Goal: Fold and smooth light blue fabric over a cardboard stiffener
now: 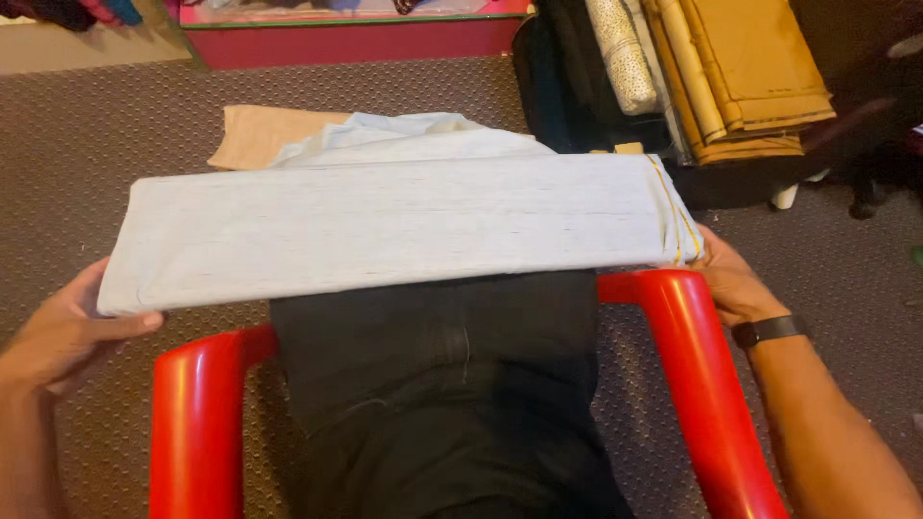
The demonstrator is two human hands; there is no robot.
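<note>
A folded pale grey-white cloth (pixel 385 231) with a thin yellow stripe at its right end stretches flat across the view, above my lap in dark trousers (pixel 433 384). My left hand (pixel 67 332) grips its left end, thumb on the lower edge. At the cloth's right end, my right hand (pixel 735 284), with a dark band on the wrist, holds the striped edge. Behind the cloth, more of the same pale fabric (pixel 404 135) lies bunched on the floor.
I sit in a red plastic chair; its armrests (pixel 687 384) flank my legs. A beige cloth (pixel 260 135) lies on the brown carpet (pixel 96 125). Folded mustard and cream fabrics (pixel 740 77) are stacked at the back right. A pink shelf (pixel 356 38) runs along the back.
</note>
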